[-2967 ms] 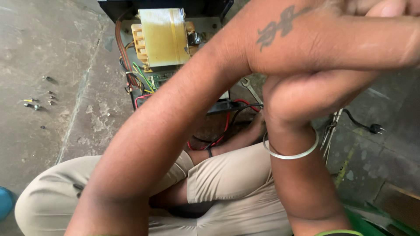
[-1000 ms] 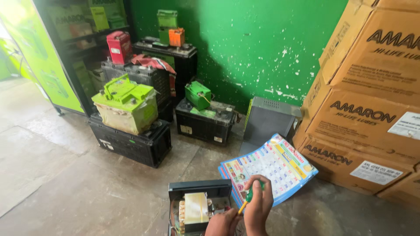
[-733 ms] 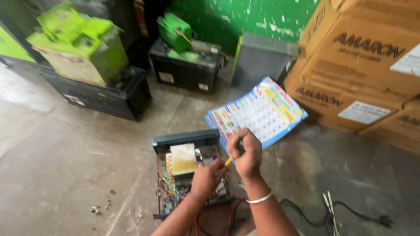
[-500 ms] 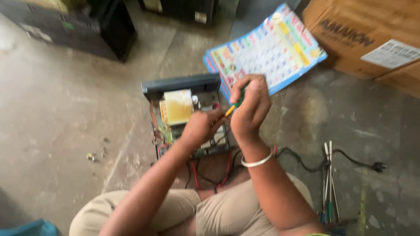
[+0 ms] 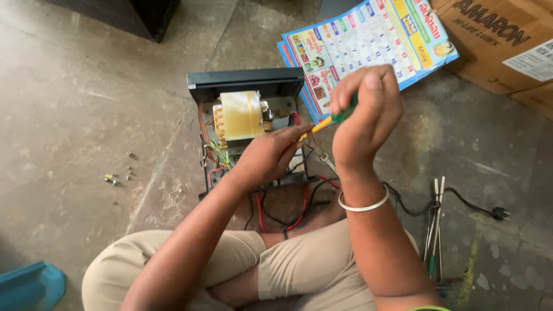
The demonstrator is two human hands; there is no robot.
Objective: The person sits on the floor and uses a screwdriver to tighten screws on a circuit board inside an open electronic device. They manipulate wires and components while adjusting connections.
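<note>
Head view: my right hand (image 5: 368, 109) fingers clamp the screwdriver (image 5: 329, 118), tip angled into the opened unit (image 5: 250, 132) at frame centre (floor); left hand (image 5: 268, 158) fingers curled, steadying its parts.

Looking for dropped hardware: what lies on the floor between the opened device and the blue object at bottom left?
In the head view, small loose screws lie on bare concrete between the opened device and blue object.

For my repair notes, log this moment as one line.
right hand: grips screwdriver | left hand: steadies its tip | over opened power unit | floor
</note>
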